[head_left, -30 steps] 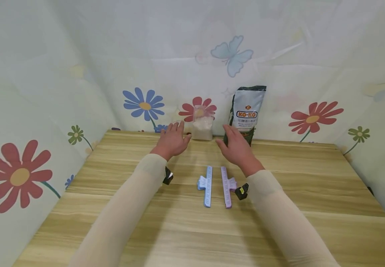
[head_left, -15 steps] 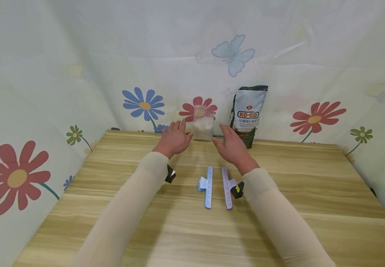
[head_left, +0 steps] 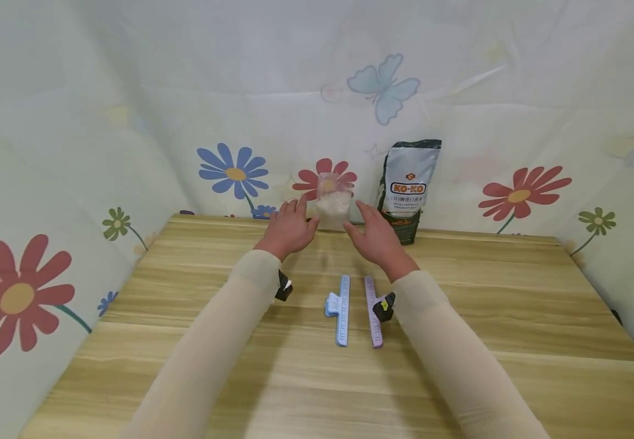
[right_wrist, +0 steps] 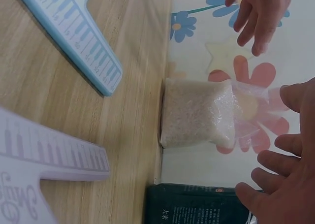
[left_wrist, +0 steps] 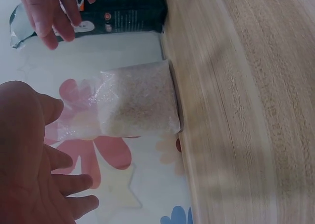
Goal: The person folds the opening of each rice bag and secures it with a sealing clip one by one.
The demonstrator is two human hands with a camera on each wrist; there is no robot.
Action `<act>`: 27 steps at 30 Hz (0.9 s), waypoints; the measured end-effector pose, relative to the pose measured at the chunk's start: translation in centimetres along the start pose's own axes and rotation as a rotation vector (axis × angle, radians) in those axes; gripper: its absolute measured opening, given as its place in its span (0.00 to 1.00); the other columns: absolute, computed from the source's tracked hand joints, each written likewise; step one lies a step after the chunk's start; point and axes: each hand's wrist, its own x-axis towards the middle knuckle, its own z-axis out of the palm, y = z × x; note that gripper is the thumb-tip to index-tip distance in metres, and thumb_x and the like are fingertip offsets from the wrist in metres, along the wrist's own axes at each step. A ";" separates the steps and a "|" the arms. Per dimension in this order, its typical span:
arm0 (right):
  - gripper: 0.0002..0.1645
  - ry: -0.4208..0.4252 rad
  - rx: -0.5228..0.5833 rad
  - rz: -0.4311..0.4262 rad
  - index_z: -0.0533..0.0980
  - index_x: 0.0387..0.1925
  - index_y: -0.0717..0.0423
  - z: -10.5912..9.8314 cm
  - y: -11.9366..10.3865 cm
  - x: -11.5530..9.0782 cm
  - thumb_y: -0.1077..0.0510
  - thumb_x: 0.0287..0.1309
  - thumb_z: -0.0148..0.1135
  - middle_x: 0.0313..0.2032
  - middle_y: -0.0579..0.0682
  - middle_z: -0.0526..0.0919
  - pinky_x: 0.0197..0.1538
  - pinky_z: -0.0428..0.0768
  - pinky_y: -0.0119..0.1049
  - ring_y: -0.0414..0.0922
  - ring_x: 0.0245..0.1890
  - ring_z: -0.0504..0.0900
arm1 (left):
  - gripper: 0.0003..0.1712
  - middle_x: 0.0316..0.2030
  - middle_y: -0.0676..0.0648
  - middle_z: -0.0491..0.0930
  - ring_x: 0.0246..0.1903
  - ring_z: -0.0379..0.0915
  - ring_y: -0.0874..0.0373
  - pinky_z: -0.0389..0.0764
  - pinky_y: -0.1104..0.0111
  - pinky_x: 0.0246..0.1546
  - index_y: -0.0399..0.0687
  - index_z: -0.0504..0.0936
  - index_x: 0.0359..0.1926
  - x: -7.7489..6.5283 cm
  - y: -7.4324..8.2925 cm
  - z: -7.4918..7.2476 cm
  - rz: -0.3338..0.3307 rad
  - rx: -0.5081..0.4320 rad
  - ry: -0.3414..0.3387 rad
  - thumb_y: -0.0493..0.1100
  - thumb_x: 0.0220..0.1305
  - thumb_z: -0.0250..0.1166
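A clear plastic bag of rice (head_left: 334, 206) stands upright at the back edge of the table, its unfilled top rising against the curtain. My left hand (head_left: 290, 228) is just left of it, fingers spread and holding nothing. On the other side my right hand (head_left: 376, 236) has its fingers extended, thumb close to the bag's edge. In both wrist views a gap shows between each hand and the bag of rice (left_wrist: 140, 98). Just right of my right hand stands a green and silver KO-KO rice package (head_left: 409, 190).
Nearer on the wooden table (head_left: 306, 378) lie a blue bag clip (head_left: 342, 311) and a purple bag clip (head_left: 372, 317), both with piano-key print. A white curtain (head_left: 273, 116) with flowers and a butterfly hangs behind the table. Black wrist cameras sit under both sleeves.
My right hand has moved left, away from the front of the KO-KO package and toward the bag of rice. My left hand has shifted slightly right. The bags and clips stay in place.
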 end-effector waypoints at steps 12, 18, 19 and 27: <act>0.41 -0.011 0.027 0.012 0.50 0.75 0.54 0.6 -0.1 0.8 0.39 0.70 0.46 0.74 0.58 0.56 0.72 0.58 0.53 0.55 0.73 0.56 | 0.40 0.74 0.37 0.52 0.74 0.47 0.41 0.55 0.46 0.71 0.42 0.43 0.76 1.0 0.0 1.0 -0.038 -0.041 0.025 0.59 0.74 0.41; 0.41 -0.006 0.054 0.019 0.50 0.75 0.55 0.8 0.1 1.3 0.40 0.70 0.47 0.73 0.59 0.56 0.72 0.58 0.53 0.56 0.73 0.56 | 0.40 0.74 0.37 0.52 0.74 0.47 0.42 0.56 0.49 0.71 0.40 0.45 0.76 1.3 0.4 1.0 -0.034 -0.092 0.028 0.58 0.74 0.42; 0.41 -0.008 0.059 0.022 0.50 0.75 0.56 0.8 0.1 1.4 0.41 0.70 0.47 0.73 0.59 0.56 0.72 0.58 0.53 0.56 0.73 0.56 | 0.40 0.73 0.37 0.52 0.73 0.47 0.42 0.57 0.49 0.71 0.40 0.45 0.76 1.4 0.4 1.0 -0.032 -0.095 0.030 0.58 0.74 0.42; 0.40 0.002 0.082 0.027 0.51 0.74 0.57 1.1 0.1 2.2 0.42 0.70 0.48 0.72 0.60 0.58 0.72 0.59 0.53 0.56 0.72 0.58 | 0.37 0.71 0.35 0.58 0.71 0.55 0.43 0.61 0.51 0.69 0.41 0.49 0.74 2.3 0.3 1.2 -0.028 -0.149 0.079 0.57 0.74 0.43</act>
